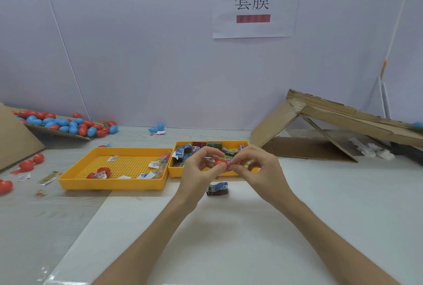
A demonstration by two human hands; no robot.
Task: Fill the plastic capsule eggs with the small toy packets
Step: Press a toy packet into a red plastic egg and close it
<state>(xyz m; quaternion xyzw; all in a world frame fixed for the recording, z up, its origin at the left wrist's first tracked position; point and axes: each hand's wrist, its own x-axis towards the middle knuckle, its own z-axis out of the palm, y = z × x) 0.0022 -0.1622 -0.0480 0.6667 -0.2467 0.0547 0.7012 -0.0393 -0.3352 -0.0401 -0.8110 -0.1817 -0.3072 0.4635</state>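
while left hand grips red egg — right hand pinches packet.

The small red plastic egg shell is smooth and glossy, as are the heaped red and blue plastic eggs. The small multicoloured film packet looks crinkled and shiny. The yellow plastic tray with a perforated floor is matt. The brown corrugated cardboard ramp is rough and ragged-edged. The white paper sign is matt, and the white tabletop is smooth and faintly sheened.
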